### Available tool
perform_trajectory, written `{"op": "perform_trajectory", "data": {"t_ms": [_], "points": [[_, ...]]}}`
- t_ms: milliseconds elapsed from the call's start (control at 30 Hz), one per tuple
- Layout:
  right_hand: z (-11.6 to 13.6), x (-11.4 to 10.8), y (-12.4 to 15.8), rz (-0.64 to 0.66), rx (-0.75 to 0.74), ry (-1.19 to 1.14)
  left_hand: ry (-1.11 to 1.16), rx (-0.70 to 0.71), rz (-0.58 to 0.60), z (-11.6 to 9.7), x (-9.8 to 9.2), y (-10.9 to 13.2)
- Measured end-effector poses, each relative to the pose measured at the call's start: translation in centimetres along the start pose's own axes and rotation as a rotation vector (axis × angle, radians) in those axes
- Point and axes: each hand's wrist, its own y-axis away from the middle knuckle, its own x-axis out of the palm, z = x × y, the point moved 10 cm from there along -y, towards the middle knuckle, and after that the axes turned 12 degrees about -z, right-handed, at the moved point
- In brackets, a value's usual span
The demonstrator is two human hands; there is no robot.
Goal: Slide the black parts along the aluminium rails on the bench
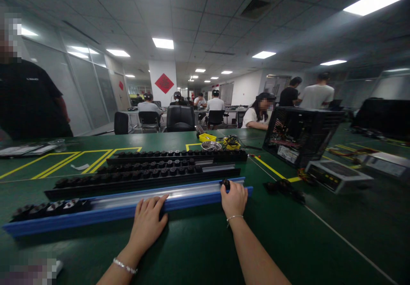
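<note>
A long blue channel (192, 203) with a bright metallic inner strip lies across the green table in front of me. Several small black round parts (48, 209) sit in its left end. My left hand (150, 221) rests at the channel's middle, fingers spread over the near wall and thumb apart, holding nothing. At the right end, my right hand (235, 197) is closed around a small black round part (226, 184), in or just over the channel. Its underside is hidden by the channel wall and my fingers.
Behind the blue channel lie black channels (153, 178) filled with black parts. Yellow trays (207, 137) and a clear dish (211, 146) stand farther back. To the right are an open computer case (301, 135), a power supply (338, 176) and dark loose parts (284, 189). A person (28, 88) stands left.
</note>
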Motion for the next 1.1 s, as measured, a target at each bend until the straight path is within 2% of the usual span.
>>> {"op": "perform_trajectory", "data": {"t_ms": [733,1100], "points": [[-1.4,-0.5,-0.7,-0.016,0.048,0.023,0.006,-0.014,0.015,0.3,0.1,0.0],[-1.6,-0.9,-1.0,-0.049,0.013,0.048,0.01,-0.017,0.01,0.3,0.0,0.1]]}}
